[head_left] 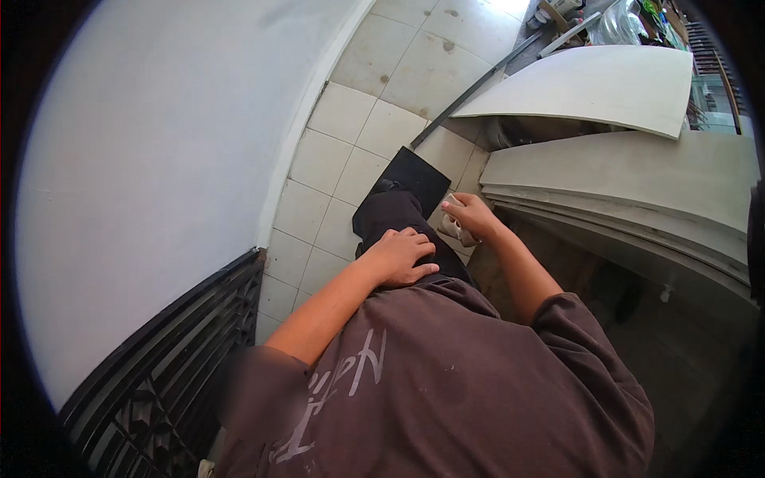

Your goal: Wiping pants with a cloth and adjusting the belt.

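Right hand (472, 217): thumb and fingers pinched on a small pale piece (452, 199), kind unclear, near the shoe (456, 231). Light, steady pinch probably best.
Left hand (401, 256): loosely spread on black trousers (390, 215); useful as a brace.
Black board (426, 170): on floor tiles, beyond.
Bar (478, 92): one end by the board.
Panels (621, 167): stacked, right; likely limit arm room.
Wall (175, 135), grille (171, 374): left.

A loose, dark brown T-shirt (478, 382) bore pale grey, slanted lettering (368, 360) on its front. The sleeves (582, 331) were short and wide. The trousers (390, 213) were black.
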{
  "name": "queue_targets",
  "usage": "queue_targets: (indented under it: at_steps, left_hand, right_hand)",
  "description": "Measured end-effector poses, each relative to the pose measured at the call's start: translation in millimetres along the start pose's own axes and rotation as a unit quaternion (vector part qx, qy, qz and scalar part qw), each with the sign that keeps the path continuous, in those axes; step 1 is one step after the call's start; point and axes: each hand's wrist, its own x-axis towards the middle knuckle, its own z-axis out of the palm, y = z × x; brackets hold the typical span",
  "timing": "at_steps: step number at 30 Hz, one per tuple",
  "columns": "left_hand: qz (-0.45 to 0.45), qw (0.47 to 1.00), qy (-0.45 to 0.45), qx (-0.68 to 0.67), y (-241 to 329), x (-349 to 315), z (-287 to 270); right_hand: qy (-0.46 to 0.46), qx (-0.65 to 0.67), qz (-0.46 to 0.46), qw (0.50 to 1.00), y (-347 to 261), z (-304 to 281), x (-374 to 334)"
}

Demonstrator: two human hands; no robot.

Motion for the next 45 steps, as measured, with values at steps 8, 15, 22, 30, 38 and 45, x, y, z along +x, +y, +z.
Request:
queue_targets:
  at_steps: [8,15,22,30,38,45]
  left_hand:
    - [-0.062,0.995,-0.076,0.023,17,-26,-21]
    - [-0.06,0.996,-0.062,-0.004,21,-29,-27]
    - [-0.081,0.995,-0.048,-0.033,27,-32,-26]
    - [-0.107,0.992,-0.053,-0.044,33,-38,-31]
    - [-0.125,0.985,-0.096,-0.069,34,-29,-33]
    - [-0.126,0.983,-0.073,-0.107,24,-34,-22]
  right_hand:
    - [-0.063,-0.139,-0.083,0.985,-36,24,-42]
    - [-0.067,-0.241,-0.146,0.957,-34,63,-25]
    - [-0.147,-0.239,-0.183,0.942,-39,50,-12]
    - [-0.27,-0.243,-0.158,0.918,-70,41,-26]
    - [-0.134,-0.486,-0.136,0.853,-47,70,23]
    - [-0.213,-0.422,-0.172,0.864,-61,68,-6]
